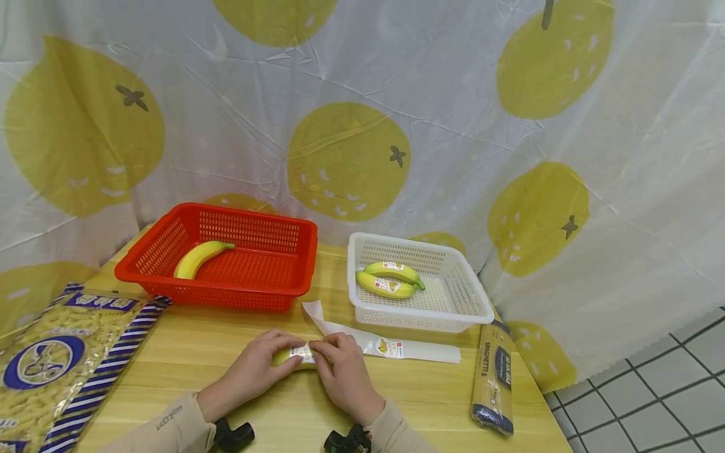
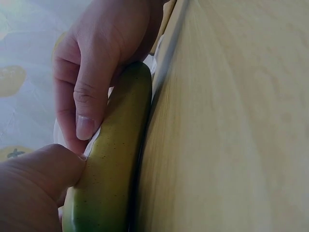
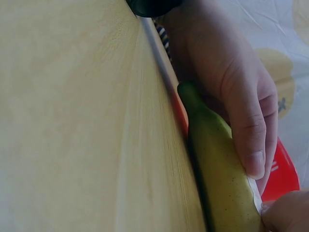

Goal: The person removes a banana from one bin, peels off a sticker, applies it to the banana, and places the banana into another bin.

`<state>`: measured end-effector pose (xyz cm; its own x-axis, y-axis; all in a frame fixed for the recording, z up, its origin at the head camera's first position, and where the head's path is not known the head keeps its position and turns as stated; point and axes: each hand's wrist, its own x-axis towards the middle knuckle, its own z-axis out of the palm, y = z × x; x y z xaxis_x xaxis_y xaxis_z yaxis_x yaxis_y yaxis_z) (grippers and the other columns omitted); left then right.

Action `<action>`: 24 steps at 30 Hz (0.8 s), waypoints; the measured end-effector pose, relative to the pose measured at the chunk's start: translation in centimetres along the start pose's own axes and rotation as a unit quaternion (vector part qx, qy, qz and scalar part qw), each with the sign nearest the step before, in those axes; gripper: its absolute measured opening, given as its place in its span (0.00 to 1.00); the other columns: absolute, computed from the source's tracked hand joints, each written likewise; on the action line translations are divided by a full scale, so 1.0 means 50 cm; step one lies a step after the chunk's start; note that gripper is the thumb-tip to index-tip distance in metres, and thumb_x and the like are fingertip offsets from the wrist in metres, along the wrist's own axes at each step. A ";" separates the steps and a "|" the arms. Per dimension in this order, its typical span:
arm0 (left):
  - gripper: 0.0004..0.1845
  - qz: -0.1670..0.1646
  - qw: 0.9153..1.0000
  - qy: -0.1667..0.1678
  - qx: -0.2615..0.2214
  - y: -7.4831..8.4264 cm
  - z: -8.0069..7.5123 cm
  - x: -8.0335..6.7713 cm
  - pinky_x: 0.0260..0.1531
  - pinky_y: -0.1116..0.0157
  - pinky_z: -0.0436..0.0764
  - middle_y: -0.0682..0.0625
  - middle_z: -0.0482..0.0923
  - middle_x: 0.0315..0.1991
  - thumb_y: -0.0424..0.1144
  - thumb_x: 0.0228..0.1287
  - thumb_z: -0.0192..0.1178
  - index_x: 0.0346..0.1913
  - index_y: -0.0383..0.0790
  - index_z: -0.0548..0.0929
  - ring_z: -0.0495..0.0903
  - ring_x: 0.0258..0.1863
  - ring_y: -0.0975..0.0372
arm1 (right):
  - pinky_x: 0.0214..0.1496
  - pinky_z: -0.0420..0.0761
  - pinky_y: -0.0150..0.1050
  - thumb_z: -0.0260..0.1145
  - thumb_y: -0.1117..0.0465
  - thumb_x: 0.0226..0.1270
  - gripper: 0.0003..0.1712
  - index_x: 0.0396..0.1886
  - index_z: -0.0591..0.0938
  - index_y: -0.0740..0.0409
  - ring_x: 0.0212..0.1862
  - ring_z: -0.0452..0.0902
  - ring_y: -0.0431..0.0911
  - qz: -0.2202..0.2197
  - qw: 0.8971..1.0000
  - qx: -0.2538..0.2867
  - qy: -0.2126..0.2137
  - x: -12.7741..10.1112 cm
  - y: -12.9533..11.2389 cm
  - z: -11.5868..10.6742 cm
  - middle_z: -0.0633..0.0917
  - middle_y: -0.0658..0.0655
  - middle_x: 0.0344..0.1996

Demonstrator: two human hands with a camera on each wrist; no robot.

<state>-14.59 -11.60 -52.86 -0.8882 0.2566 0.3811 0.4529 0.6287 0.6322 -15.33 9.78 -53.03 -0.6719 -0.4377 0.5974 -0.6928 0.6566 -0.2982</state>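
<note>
A yellow banana with green ends [image 2: 113,159] lies on the table between both hands. My left hand [image 1: 255,368] grips it from the left, thumb along its near side and fingers behind. From the other side my right hand [image 1: 345,371] holds the banana, its thumb and fingertips at the edge of a white label [image 1: 302,352] on the peel. The fingers partly cover this label. Just behind the right hand lies a white backing strip [image 1: 427,352], curled up at its left end, with a banana-picture sticker [image 1: 389,347] on it.
A red basket [image 1: 272,290] holding one banana [image 1: 198,258] stands at the back left. To its right is a white basket [image 1: 408,318] with two labelled bananas [image 1: 391,287]. A pasta bag [image 1: 73,358] lies left, a spaghetti pack [image 1: 493,380] right near the table edge.
</note>
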 end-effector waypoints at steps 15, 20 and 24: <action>0.13 -0.044 0.999 -0.003 0.024 0.008 -0.011 -0.001 0.48 0.57 0.82 0.63 0.84 0.44 0.50 0.61 0.75 0.48 0.53 0.91 0.83 0.46 0.63 | 0.46 0.77 0.35 0.68 0.66 0.69 0.09 0.45 0.90 0.57 0.42 0.76 0.44 0.056 0.998 0.031 0.007 0.002 -0.005 -0.004 0.83 0.52 0.39; 0.12 -0.042 0.999 -0.005 0.017 0.006 -0.011 -0.001 0.48 0.58 0.82 0.65 0.84 0.43 0.51 0.62 0.74 0.47 0.56 0.90 0.83 0.46 0.65 | 0.46 0.77 0.35 0.68 0.64 0.69 0.09 0.46 0.90 0.56 0.43 0.76 0.44 0.057 0.998 0.037 -0.002 0.001 -0.003 -0.006 0.83 0.51 0.40; 0.12 -0.021 1.000 -0.012 0.001 -0.001 -0.008 -0.002 0.50 0.57 0.82 0.65 0.83 0.45 0.49 0.64 0.73 0.50 0.57 0.89 0.83 0.48 0.64 | 0.47 0.76 0.35 0.68 0.59 0.71 0.14 0.54 0.88 0.51 0.44 0.75 0.43 0.035 0.999 0.019 -0.026 -0.002 0.001 -0.003 0.83 0.50 0.43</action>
<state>-14.47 -11.94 -52.67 -0.9077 0.2479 0.3384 0.4156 0.6410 0.6452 -15.27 9.97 -52.98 -0.7304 -0.4241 0.5353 -0.6533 0.6624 -0.3667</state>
